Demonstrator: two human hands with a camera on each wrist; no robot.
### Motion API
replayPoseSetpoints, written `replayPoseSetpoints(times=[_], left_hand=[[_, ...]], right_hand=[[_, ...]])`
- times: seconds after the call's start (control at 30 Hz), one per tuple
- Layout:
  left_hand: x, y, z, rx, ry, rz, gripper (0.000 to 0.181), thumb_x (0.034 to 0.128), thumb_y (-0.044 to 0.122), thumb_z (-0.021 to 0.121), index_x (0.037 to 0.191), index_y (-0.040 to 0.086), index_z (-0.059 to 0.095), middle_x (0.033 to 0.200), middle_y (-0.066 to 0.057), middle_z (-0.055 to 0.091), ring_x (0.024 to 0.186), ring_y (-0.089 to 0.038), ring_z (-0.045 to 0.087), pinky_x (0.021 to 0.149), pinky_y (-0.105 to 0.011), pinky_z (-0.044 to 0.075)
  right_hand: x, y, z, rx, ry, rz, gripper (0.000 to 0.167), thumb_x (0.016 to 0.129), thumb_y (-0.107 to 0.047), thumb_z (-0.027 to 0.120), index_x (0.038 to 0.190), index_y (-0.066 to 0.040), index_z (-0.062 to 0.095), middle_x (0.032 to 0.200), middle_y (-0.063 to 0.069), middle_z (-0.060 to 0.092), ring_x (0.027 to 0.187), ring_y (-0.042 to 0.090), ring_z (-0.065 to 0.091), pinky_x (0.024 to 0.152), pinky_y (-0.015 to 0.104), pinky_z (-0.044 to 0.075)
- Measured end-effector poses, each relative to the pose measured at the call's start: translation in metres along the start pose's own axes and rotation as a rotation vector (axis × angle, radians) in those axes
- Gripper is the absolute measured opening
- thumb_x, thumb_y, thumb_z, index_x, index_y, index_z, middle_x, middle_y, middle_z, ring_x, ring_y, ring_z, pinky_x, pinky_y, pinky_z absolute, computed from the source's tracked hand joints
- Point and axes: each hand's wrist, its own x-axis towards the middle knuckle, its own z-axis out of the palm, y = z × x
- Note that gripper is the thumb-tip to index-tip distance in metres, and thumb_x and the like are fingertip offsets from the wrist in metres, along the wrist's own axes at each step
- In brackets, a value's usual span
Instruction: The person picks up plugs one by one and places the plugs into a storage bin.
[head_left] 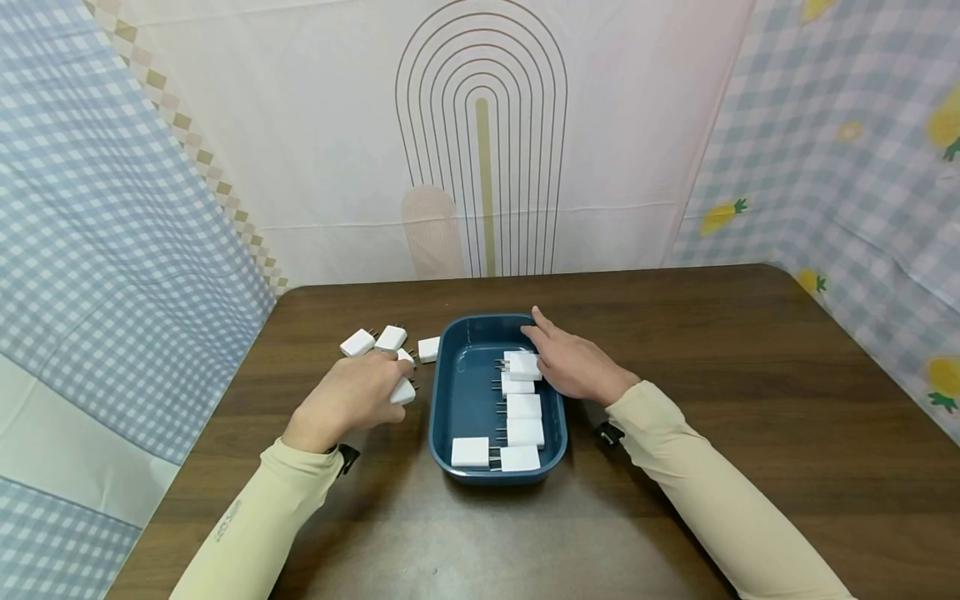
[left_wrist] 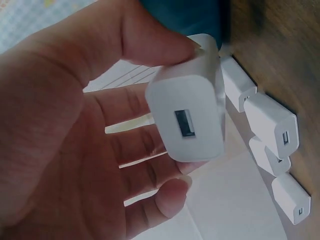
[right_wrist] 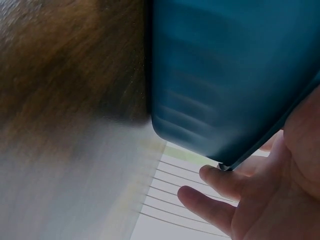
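My left hand (head_left: 352,398) pinches a white USB charger (left_wrist: 187,112) between thumb and fingers, left of the blue tray (head_left: 453,392). Its USB port faces the left wrist camera. Near that hand several loose chargers (head_left: 391,338) lie on the table, one (head_left: 428,349) close to the tray's left wall. My right hand (head_left: 573,364) rests over the tray's right rim near the far corner, fingers extended. In the tray several chargers (head_left: 523,406) stand in a column along the right side, prongs to the left. Another charger (head_left: 470,452) lies at the near left, prongs to the right.
The brown wooden table (head_left: 690,467) runs back to a patterned cloth (head_left: 337,150) hanging behind it. Checked blue cloths (head_left: 112,208) hang at both sides. The tray's raised walls surround the chargers inside.
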Motion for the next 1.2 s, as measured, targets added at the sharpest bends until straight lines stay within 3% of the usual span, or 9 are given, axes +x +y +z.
replayPoseSetpoints(times=[0.5, 0.63, 0.83, 1.0, 1.2], left_hand=[[0.002, 0.0043, -0.0021, -0.012, 0.066, 0.06, 0.037, 0.0697, 0.021, 0.081, 0.105, 0.017, 0.071, 0.094, 0.001, 0.067, 0.08, -0.018, 0.064, 0.069, -0.037, 0.053], [0.0033, 0.0069, -0.0026, -0.039, 0.057, 0.087, 0.035, 0.0718, 0.022, 0.081, 0.106, 0.017, 0.072, 0.098, 0.0, 0.069, 0.081, -0.017, 0.064, 0.071, -0.036, 0.053], [0.0017, 0.0084, -0.005, -0.038, 0.047, 0.082, 0.033, 0.073, 0.02, 0.08, 0.105, 0.018, 0.072, 0.099, 0.0, 0.069, 0.082, -0.016, 0.063, 0.071, -0.035, 0.053], [-0.0003, 0.0057, -0.0053, -0.024, 0.086, 0.069, 0.036, 0.0715, 0.019, 0.081, 0.106, 0.017, 0.071, 0.097, 0.001, 0.068, 0.083, -0.018, 0.064, 0.071, -0.036, 0.053], [-0.0004, 0.0077, -0.0083, -0.051, 0.135, 0.085, 0.04, 0.0769, 0.021, 0.079, 0.116, 0.016, 0.069, 0.105, -0.001, 0.069, 0.09, -0.018, 0.063, 0.076, -0.037, 0.054]], right_hand=[[-0.0009, 0.0, 0.0, 0.002, -0.001, 0.001, 0.052, 0.105, -0.014, 0.046, 0.154, 0.0, 0.037, 0.169, 0.021, 0.013, 0.147, 0.034, 0.041, 0.114, 0.05, 0.042], [-0.001, 0.0, -0.0004, -0.003, -0.003, -0.003, 0.052, 0.105, -0.014, 0.046, 0.154, 0.0, 0.037, 0.169, 0.021, 0.013, 0.147, 0.035, 0.042, 0.114, 0.05, 0.042], [-0.0011, 0.0003, -0.0008, 0.002, -0.002, -0.007, 0.051, 0.105, -0.014, 0.046, 0.154, 0.0, 0.038, 0.169, 0.021, 0.013, 0.146, 0.035, 0.043, 0.113, 0.05, 0.043], [-0.0016, -0.0001, -0.0014, 0.005, -0.001, -0.01, 0.051, 0.105, -0.014, 0.046, 0.153, 0.0, 0.038, 0.169, 0.021, 0.014, 0.146, 0.035, 0.043, 0.112, 0.05, 0.043], [-0.0005, -0.0004, -0.0005, 0.008, -0.004, 0.005, 0.052, 0.105, -0.015, 0.046, 0.154, -0.001, 0.038, 0.169, 0.02, 0.013, 0.146, 0.035, 0.042, 0.113, 0.051, 0.042]])
